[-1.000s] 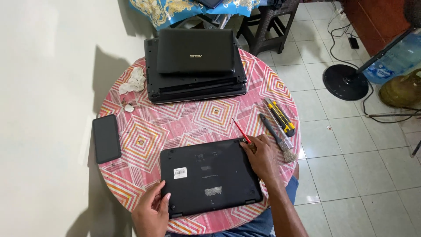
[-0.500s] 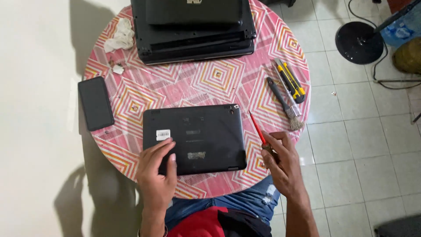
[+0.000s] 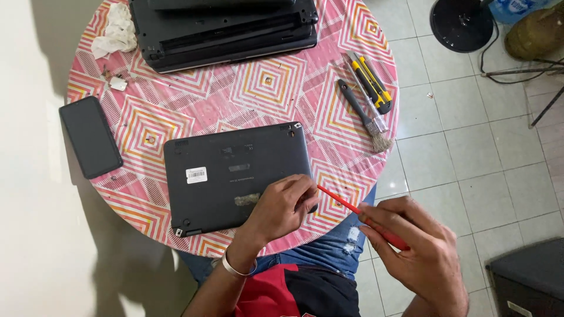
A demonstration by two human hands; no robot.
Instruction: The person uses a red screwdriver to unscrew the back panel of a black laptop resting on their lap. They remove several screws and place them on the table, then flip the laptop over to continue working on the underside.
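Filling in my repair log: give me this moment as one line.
left hand: on upturned laptop, near corner | right hand: holds red screwdriver, tip near that corner | brush, utility knife: on table

The left hand [image 3: 281,206] covers the near right corner of the upturned laptop [image 3: 235,170], so the screw there cannot be seen. The red screwdriver [image 3: 352,210] shows its shaft, but its handle end is buried in the right hand [image 3: 420,252] — the tip, by the laptop's right edge, is too small to tell. Beyond the laptop, the stack of laptops [image 3: 226,32] is cut off by the top edge — so is the fan base [image 3: 461,23].
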